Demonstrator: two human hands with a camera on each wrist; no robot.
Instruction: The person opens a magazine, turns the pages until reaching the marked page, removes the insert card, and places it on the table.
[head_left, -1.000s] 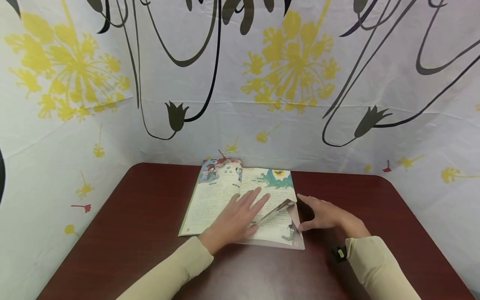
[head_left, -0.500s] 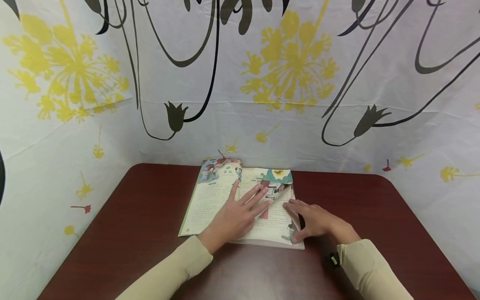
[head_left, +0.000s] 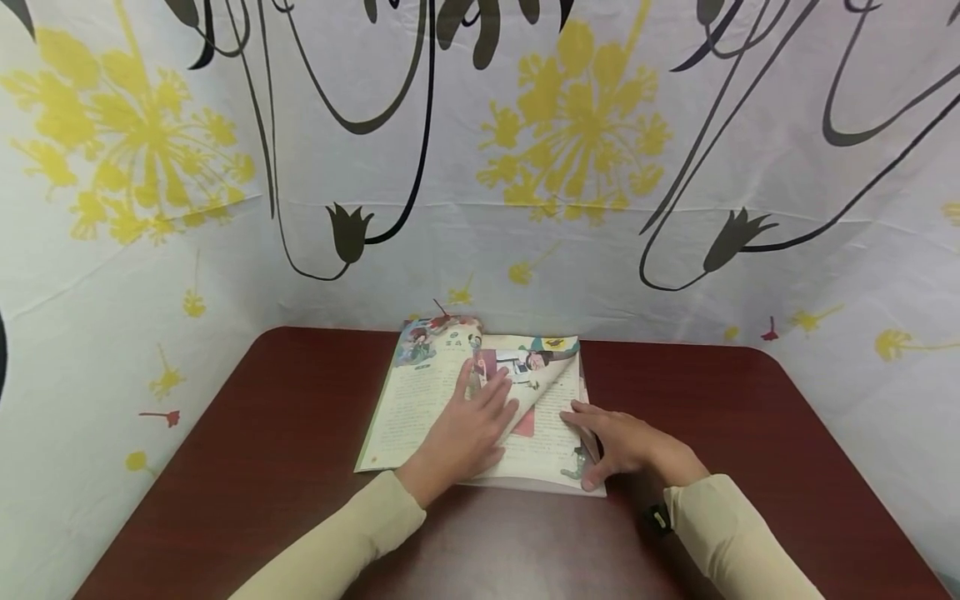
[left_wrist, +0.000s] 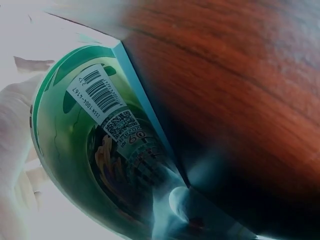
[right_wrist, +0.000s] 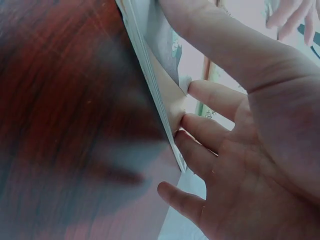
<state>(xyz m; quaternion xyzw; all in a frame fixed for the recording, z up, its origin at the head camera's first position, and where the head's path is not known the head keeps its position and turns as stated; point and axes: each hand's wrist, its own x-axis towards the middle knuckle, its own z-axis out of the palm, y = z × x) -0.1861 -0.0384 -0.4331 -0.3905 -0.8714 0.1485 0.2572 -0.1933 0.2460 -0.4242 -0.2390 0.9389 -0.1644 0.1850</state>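
Observation:
An open magazine with printed text and pictures lies on the table. One right-hand page is lifted and folded over toward the spine, showing its picture side. My left hand lies over the middle of the magazine, fingers spread and touching this page. My right hand is at the right edge, thumb near the lower corner. In the right wrist view, fingertips touch the sheets along that edge. The left wrist view shows the green cover with a barcode label, curving up from the table.
The dark red wooden table extends to both sides and in front of the magazine. Behind it hangs a white cloth printed with yellow and dark plants. A small black device sits at the right sleeve cuff.
The lifted page has swung left and folded over toward the spine. My left hand shifted slightly left and spread its fingers. My right hand moved left onto the page's right edge.

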